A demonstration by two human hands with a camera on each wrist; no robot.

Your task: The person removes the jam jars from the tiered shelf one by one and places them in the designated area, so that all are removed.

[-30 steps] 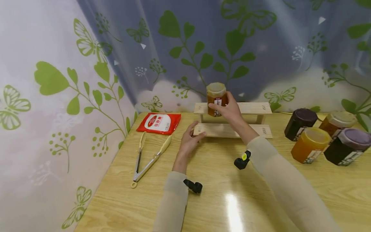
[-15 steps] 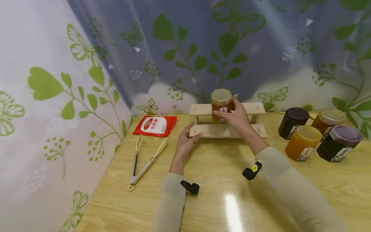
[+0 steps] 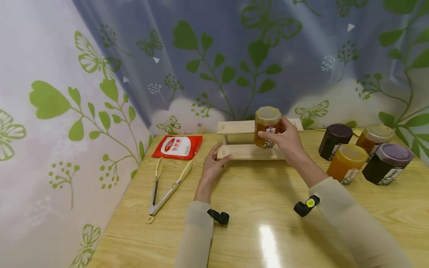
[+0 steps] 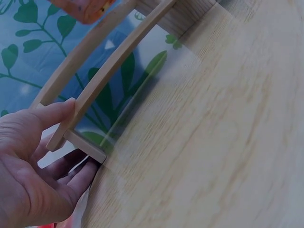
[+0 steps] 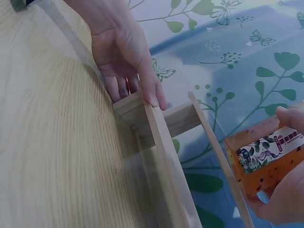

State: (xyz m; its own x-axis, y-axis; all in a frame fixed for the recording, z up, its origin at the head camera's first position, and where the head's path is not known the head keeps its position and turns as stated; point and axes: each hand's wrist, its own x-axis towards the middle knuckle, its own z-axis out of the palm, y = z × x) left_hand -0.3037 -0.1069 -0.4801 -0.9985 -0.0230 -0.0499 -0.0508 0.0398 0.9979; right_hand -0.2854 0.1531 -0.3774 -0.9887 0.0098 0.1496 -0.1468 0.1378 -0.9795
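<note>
In the head view, my right hand (image 3: 291,143) grips an amber jar (image 3: 263,128) with a pale lid and a printed label. It holds the jar upright in front of the upper board of a small two-tier wooden rack (image 3: 238,150). The right wrist view has the jar (image 5: 261,154) beside the upper board's edge, thumb and fingers on opposite sides. At the rack's left end is my left hand (image 3: 212,163). In the left wrist view this hand (image 4: 35,166) pinches the lower board, thumb on the board and fingers around the end support.
Several filled jars stand at the right, among them an orange one (image 3: 348,163) and a dark one with a purple lid (image 3: 388,163). Spread tongs (image 3: 169,195) lie left of the rack, below a red-and-white packet (image 3: 177,147). A patterned curtain (image 3: 214,67) hangs behind the table.
My right hand has carried the amber jar rightward along the rack and somewhat lower in view. My left hand keeps its hold on the rack's left end. The head view has shifted slightly.
</note>
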